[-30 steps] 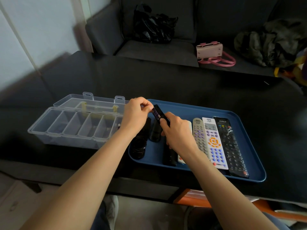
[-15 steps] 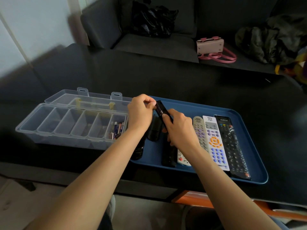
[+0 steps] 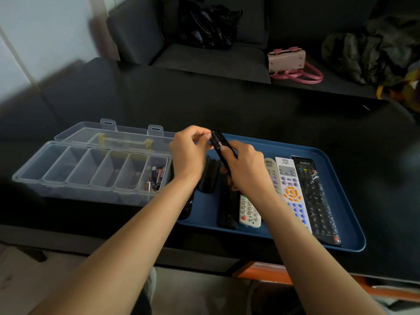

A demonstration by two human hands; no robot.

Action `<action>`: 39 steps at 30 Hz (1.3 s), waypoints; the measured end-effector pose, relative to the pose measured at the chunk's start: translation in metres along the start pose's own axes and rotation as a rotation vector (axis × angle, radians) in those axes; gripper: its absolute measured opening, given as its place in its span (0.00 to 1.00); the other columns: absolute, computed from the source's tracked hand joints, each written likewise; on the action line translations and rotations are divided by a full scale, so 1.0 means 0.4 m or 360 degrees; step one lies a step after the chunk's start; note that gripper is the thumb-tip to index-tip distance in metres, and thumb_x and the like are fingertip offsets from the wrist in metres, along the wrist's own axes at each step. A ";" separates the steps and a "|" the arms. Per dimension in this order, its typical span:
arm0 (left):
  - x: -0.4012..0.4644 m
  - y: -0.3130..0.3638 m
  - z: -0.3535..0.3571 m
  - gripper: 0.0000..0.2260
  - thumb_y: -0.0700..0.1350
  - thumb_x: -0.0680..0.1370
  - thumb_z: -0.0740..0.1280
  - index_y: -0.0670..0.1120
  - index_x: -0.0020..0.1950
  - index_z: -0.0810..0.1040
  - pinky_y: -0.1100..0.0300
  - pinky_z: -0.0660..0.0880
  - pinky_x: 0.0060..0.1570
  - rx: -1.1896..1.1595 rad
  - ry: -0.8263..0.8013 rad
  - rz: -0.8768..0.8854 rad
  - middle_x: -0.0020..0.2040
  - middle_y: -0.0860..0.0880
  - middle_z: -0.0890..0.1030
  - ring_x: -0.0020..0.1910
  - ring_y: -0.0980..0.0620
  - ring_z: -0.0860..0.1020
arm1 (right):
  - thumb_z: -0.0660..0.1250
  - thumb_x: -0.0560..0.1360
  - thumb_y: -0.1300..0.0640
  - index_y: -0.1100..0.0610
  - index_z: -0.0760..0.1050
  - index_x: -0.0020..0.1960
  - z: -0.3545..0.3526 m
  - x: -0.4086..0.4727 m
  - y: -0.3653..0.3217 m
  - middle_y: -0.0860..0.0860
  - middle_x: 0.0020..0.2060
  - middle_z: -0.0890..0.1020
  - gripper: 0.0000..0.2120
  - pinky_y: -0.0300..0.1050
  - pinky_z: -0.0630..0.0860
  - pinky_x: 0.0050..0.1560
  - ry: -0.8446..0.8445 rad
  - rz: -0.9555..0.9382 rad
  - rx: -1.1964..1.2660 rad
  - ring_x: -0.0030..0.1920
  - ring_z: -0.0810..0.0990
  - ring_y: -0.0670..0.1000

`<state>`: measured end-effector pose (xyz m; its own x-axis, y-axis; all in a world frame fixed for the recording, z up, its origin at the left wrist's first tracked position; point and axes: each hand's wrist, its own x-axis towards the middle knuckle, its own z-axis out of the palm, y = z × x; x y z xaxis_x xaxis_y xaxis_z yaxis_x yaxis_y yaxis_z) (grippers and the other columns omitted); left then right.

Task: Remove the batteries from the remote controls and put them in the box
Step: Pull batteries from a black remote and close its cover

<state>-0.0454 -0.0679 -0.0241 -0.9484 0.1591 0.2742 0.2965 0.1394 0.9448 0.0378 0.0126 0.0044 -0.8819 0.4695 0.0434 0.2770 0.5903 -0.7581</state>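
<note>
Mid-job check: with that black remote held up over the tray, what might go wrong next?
1. The left hand pinches at the top end of the black remote, held by the right hand above the blue tray; a freed battery might drop among the remotes.
2. Only the rightmost compartment of the clear box holds batteries; a careless drop may land elsewhere.

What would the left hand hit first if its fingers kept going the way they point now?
The left hand points its fingertips right, at the top end of the black remote held up by the right hand. They look already at its battery bay; depth is unclear.
</note>
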 end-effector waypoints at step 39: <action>0.030 -0.003 -0.023 0.07 0.37 0.76 0.65 0.45 0.41 0.80 0.65 0.75 0.47 -0.0163 -0.0355 -0.0209 0.41 0.47 0.82 0.45 0.54 0.80 | 0.56 0.81 0.53 0.59 0.75 0.55 -0.007 -0.010 0.023 0.56 0.39 0.81 0.12 0.47 0.77 0.31 -0.0010 -0.0057 -0.0103 0.27 0.75 0.45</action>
<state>-0.0580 -0.0750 -0.0202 -0.9266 0.3588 0.1127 0.1491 0.0753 0.9860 0.0448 0.0179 -0.0009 -0.8940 0.4432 0.0653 0.2692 0.6480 -0.7125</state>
